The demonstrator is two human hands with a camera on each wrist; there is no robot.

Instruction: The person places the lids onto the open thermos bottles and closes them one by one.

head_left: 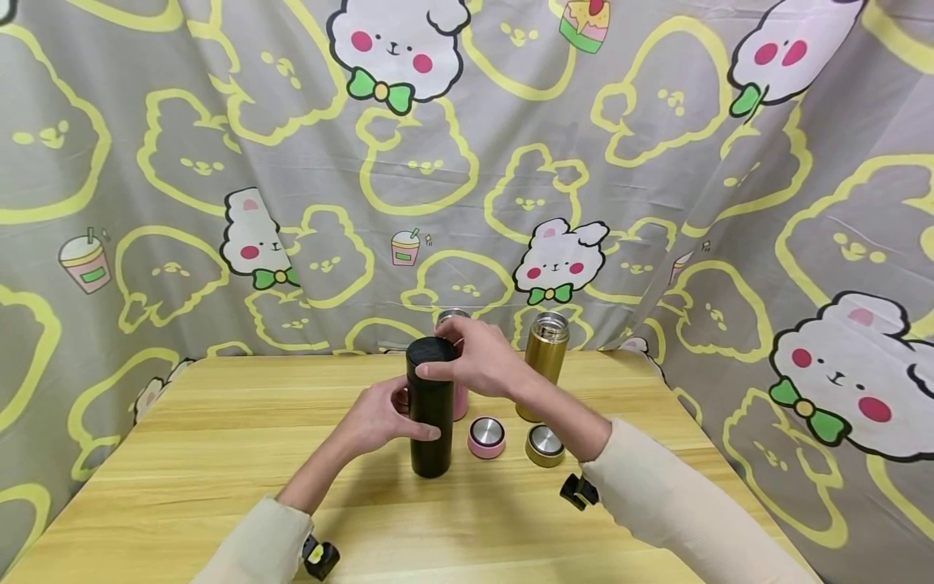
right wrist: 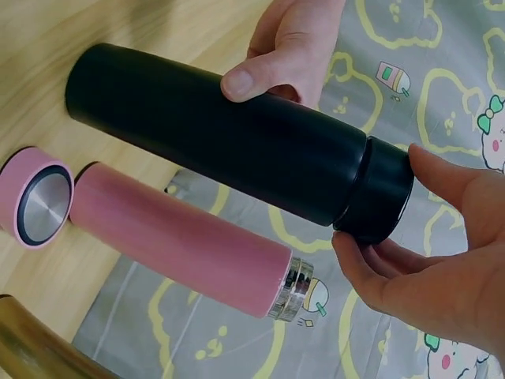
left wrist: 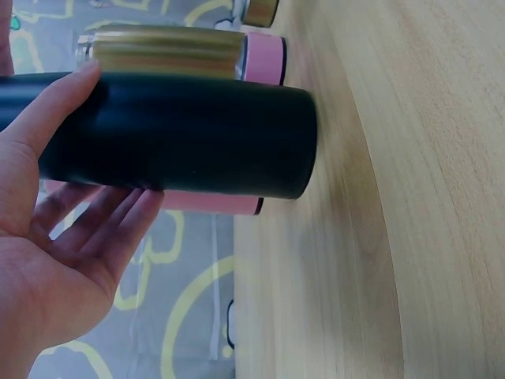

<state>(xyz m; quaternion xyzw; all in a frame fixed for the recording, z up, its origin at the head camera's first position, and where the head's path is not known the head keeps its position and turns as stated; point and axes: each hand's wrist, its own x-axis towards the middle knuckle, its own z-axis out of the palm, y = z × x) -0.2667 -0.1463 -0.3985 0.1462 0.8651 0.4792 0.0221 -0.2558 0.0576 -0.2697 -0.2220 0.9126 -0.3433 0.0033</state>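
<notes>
A black thermos flask (head_left: 430,450) stands upright in front of me at the middle of the wooden table. My left hand (head_left: 375,418) grips its body from the left, thumb across the near side. From above, my right hand (head_left: 481,357) holds the black lid (right wrist: 383,193) between thumb and fingers. The lid sits on the flask's top, with a thin seam below it in the right wrist view. Behind the black flask is a pink flask (right wrist: 181,241) with a bare steel neck, mostly hidden in the head view. A gold flask (head_left: 543,357), also lidless, stands to the right.
A pink lid (head_left: 486,436) and a gold lid (head_left: 545,444) lie on the table (head_left: 219,438), steel insides up, in front of their flasks. Behind the table hangs a grey curtain (head_left: 306,178) with cartoon prints, which also runs along the right side.
</notes>
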